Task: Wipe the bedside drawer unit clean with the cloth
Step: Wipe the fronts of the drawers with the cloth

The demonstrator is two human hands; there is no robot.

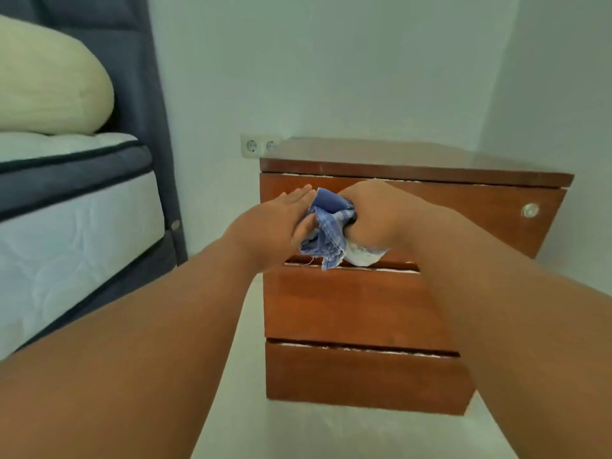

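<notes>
Grips cloth (326, 226) in curled right hand (367, 213), seemingly to bunch a pad | steadies it with flat, straight-fingered left hand (281, 217) | holds both before top front of drawer unit (364, 309)

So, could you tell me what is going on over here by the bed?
A person is facing the wooden bedside drawer unit with a blue checked cloth. The right hand grips the bunched cloth in front of the top drawer, and the left hand touches it with straight fingers. The bed stands to the left.
</notes>
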